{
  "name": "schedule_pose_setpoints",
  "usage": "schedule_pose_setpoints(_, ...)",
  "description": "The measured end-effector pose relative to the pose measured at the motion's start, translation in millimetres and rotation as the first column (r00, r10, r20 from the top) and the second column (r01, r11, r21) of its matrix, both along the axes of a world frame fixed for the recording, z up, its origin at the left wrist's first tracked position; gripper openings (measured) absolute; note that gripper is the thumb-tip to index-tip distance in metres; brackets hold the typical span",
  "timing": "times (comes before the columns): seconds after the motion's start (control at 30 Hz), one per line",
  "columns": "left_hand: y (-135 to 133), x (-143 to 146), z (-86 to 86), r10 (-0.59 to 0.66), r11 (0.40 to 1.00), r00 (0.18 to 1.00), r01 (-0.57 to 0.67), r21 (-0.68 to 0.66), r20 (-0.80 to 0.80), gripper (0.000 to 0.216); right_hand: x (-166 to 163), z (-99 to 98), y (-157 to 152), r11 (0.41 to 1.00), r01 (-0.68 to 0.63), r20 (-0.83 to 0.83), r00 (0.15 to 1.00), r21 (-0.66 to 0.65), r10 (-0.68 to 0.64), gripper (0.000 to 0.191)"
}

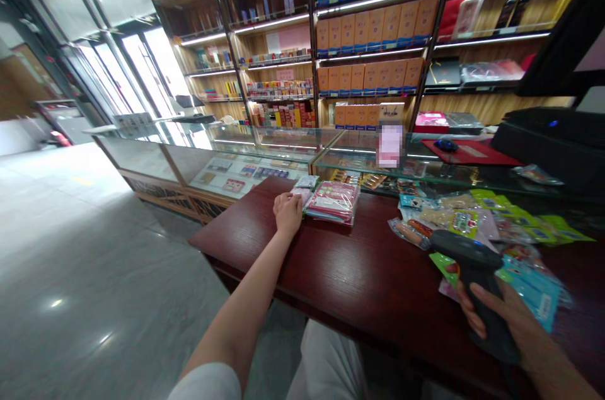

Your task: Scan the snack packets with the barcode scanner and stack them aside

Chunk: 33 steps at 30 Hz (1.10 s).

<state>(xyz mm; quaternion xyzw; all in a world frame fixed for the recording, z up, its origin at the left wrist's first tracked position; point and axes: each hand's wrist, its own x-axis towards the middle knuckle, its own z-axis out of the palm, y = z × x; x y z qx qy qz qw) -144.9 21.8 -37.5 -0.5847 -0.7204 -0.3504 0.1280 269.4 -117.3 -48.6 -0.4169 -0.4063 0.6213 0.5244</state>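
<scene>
My left hand [288, 212] is at the far edge of the dark red wooden table, its fingers curled over a small pale pink packet [302, 194]. Right beside it lies a stack of red and pink flat packs [332, 201] in clear wrapping. In my right hand [501, 312] is a black barcode scanner [472, 255], gripped by its handle with the head facing left. Beneath and beyond the scanner are packaged sausages [411, 231], blue snack bags [534, 290] and green snack packets [515, 214]. The scanner and hand partly cover some of these.
Behind the table runs a glass display counter [265, 142]. A black mouse [445, 145] rests on a red mat [477, 153], close to a dark monitor [567, 28] on the right. Lit shelves with boxes [373, 28] and bottles line the wall. Grey floor [104, 274] stretches leftwards.
</scene>
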Motion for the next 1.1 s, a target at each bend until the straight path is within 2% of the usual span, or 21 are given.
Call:
schedule_pose_setpoints(0.1, 2, 11, 10.1, 0.003, 0.999, 1.000, -0.002, 0.049, -0.025, 0.031, -1, 0.6, 0, 1.000, 0.015, 0.001, 1.000, 0.013, -0.015, 0.039)
schedule_pose_setpoints(0.2, 7, 32, 23.8, -0.062, 0.992, 0.997, 0.066, 0.106, -0.043, 0.030, -2, 2.4, 0, 0.999, 0.026, -0.027, 0.999, 0.030, -0.026, 0.039)
schedule_pose_setpoints(0.37, 17, 90, 38.3, -0.286, 0.947, 0.958, 0.287, 0.143, -0.029, 0.029, -4, 7.7, 2, 0.996, 0.073, -0.054, 0.996, 0.045, -0.071, 0.043)
schedule_pose_setpoints(0.5, 27, 145, 32.8, -0.463, 0.879, 0.886, 0.462, 0.118, -0.016, 0.028, -2, 11.0, 5, 0.993, 0.097, -0.104, 0.990, 0.065, -0.090, 0.049)
schedule_pose_setpoints(0.67, 50, 206, 13.2, -0.589, 0.808, 0.805, 0.586, -0.057, -0.073, 0.027, 1, 10.8, 9, 0.992, 0.121, -0.164, 0.980, 0.047, -0.111, 0.044)
schedule_pose_setpoints(0.83, 87, 253, 6.0, -0.665, 0.732, 0.737, 0.613, -0.296, -0.119, 0.035, 3, 8.7, 15, 0.988, 0.142, -0.180, 0.975, 0.056, -0.130, 0.040)
schedule_pose_setpoints(0.97, 117, 275, 8.2, -0.737, 0.647, 0.662, 0.633, -0.426, -0.136, 0.053, 3, 6.8, 20, 0.982, 0.175, -0.167, 0.973, 0.071, -0.162, 0.041)
schedule_pose_setpoints(1.03, 129, 280, 8.7, -0.762, 0.599, 0.638, 0.630, -0.494, -0.111, 0.062, 3, 6.5, 23, 0.980, 0.187, -0.165, 0.971, 0.068, -0.174, 0.042)
schedule_pose_setpoints(1.1, 137, 280, 9.0, -0.772, 0.560, 0.630, 0.616, -0.554, -0.081, 0.063, 2, 7.1, 25, 0.978, 0.201, -0.175, 0.967, 0.062, -0.187, 0.044)
